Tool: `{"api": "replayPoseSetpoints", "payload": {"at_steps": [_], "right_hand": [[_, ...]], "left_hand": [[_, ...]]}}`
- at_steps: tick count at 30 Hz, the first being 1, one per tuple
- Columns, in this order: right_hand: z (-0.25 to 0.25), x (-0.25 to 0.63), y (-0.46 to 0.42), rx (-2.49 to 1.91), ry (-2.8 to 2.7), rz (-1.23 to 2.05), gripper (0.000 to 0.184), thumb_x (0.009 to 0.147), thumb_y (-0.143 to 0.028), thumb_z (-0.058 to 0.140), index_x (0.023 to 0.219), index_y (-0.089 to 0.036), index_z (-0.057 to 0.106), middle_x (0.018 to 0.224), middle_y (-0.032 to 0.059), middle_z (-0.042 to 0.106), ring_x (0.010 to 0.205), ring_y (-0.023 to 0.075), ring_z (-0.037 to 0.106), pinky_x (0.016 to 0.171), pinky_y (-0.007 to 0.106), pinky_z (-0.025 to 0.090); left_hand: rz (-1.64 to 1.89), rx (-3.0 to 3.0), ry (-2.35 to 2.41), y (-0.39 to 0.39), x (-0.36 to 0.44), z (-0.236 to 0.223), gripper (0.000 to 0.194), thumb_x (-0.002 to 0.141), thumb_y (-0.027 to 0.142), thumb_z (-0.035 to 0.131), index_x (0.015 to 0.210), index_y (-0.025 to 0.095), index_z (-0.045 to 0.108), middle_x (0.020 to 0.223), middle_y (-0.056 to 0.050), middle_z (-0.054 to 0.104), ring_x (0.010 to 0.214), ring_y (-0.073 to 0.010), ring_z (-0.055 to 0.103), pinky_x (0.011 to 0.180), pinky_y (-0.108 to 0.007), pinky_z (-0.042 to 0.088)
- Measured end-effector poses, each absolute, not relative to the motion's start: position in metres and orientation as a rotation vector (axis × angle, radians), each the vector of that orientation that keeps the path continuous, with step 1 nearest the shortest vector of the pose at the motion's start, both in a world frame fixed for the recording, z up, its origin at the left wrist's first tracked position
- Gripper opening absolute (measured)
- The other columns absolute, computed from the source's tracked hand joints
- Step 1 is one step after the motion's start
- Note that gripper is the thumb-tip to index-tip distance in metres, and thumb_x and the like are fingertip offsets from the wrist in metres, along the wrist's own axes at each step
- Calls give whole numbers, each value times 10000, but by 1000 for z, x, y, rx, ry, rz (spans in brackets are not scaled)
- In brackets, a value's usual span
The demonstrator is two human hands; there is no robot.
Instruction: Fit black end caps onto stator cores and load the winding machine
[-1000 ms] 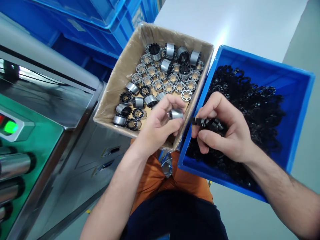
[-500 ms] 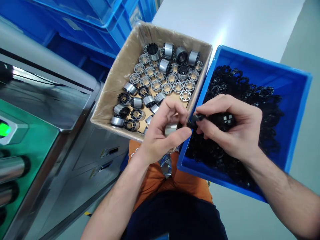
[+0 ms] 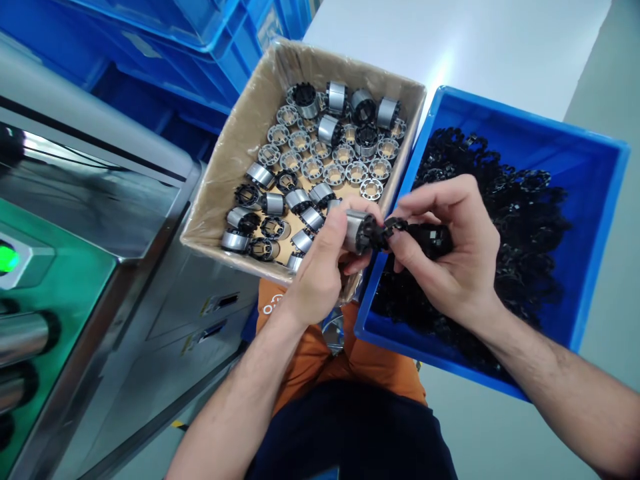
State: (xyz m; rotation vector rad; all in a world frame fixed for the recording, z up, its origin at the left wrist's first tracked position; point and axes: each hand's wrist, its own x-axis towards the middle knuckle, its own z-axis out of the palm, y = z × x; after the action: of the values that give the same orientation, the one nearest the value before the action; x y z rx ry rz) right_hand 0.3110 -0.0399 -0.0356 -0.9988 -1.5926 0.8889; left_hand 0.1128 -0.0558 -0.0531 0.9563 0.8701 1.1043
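My left hand (image 3: pixel 320 273) is closed around a silver stator core (image 3: pixel 354 230), its axis lying roughly sideways. A black toothed plastic end piece shows on the core's right end. In my right hand (image 3: pixel 457 260), thumb and fingertips pinch a black plastic ring (image 3: pixel 395 228), right beside that end. Whether the ring touches the core I cannot tell. Under the left hand is a plastic-lined cardboard box (image 3: pixel 220 180) of stator cores, some with black ends, others bare metal. Below the right hand, a blue bin (image 3: pixel 593 220) holds a heap of black plastic pieces (image 3: pixel 525 247).
A grey machine (image 3: pixel 165 327) with a green surface (image 3: pixel 65 293) stands on the left, with metal cylinders on it. Blue crates (image 3: pixel 200 73) are stacked behind the box. A white table (image 3: pixel 380 40) extends at the back. The box and bin stand side by side.
My left hand has turned, bringing the stator core and its black end into view. My right hand has shifted slightly left, with the black ring close to the core's end.
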Motion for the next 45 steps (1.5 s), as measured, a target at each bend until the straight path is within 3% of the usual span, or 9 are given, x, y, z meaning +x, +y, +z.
{"api": "replayPoseSetpoints", "payload": {"at_steps": [4,10,18,21,26,31,35,40,45], "right_hand": [[-36,309,-40,-958,-1608,863,125,1115,-218,889,1177,-322,921,1141,42,898,919,230,838,973,484,786],[-40,304,-42,-982,-1596,855,290,1107,-128,841,1240,-355,963,1139,15,932,895,208,841,927,455,773],[-38,300,-48,-1000,-1633,715,291,1130,-143,819,1215,-377,970,1144,43,928,998,249,876,900,468,774],[-36,300,-49,-1018,-1659,637,278,1111,-142,846,1195,-374,973,1124,41,917,995,238,873,889,438,767],[-37,300,-48,-1040,-1672,681,266,1122,-149,793,1196,-348,951,1094,38,896,972,233,847,862,429,746],[-32,308,-41,-984,-1685,749,248,1099,-248,833,1325,-349,823,1140,55,790,976,245,764,899,455,728],[-26,317,-37,-1050,-1655,940,276,1114,-420,932,1256,-328,713,1191,63,775,982,251,805,902,460,766],[-25,322,-35,-891,-1612,1283,370,1105,-518,978,1295,-330,723,1136,12,883,719,182,820,681,361,725],[-25,326,-28,-876,-1737,1021,327,991,-467,1088,1224,-347,893,1218,54,901,1127,305,882,1050,514,772]], "left_hand": [[1089,924,857,-54,110,-50,434,1204,735,669,1314,321,733,944,-22,612,683,-165,446,561,-313,359],[1030,974,794,-55,105,-54,427,1189,654,699,1494,364,769,1135,-32,705,772,-172,534,596,-344,410],[1022,1010,755,-57,101,-52,411,1211,602,660,1551,388,748,1108,-30,652,779,-190,507,608,-359,442],[989,1040,779,-59,102,-51,433,1275,675,559,1571,403,720,1138,-27,684,785,-186,550,650,-358,526],[954,1130,860,-62,102,-49,529,1293,766,479,1618,408,692,1438,-42,756,1035,-213,754,842,-373,694],[1026,1064,896,-55,105,-46,524,1245,775,612,1371,312,825,1102,-31,824,736,-172,718,604,-331,577],[1276,880,1032,-45,113,-47,658,1122,894,750,1031,249,654,1074,-41,893,644,-147,763,508,-259,516],[1238,901,1104,-44,114,-48,626,1105,853,809,976,253,688,697,37,686,416,-91,509,398,-243,337],[1244,892,1038,-44,113,-49,436,1134,716,851,1101,287,784,687,47,562,484,-100,421,446,-258,389]]}}
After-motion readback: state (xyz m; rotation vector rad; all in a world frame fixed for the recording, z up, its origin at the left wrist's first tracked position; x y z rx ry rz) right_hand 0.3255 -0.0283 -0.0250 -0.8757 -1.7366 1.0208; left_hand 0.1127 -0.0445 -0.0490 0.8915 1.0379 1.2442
